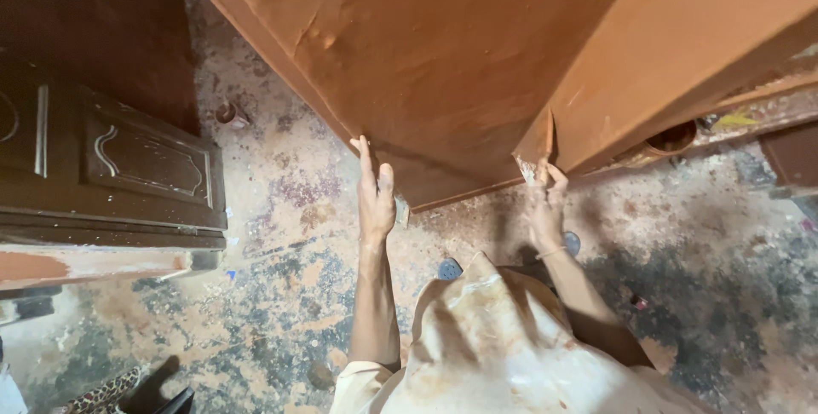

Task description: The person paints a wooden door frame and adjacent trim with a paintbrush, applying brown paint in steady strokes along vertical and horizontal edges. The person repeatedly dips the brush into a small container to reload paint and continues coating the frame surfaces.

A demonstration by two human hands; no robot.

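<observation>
While the left hand [375, 197] presses flat on the orange panel [434, 48], grip wide, the right hand [544, 201] pinches a scraper [538, 146].

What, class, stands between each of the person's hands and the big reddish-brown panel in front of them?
Nothing visible. The left hand lies flat against the lower edge of the reddish-brown panel, fingers stretched along it. The right hand presses a small flat scraper against the panel's corner, so only that tool comes between it and the surface.
</observation>
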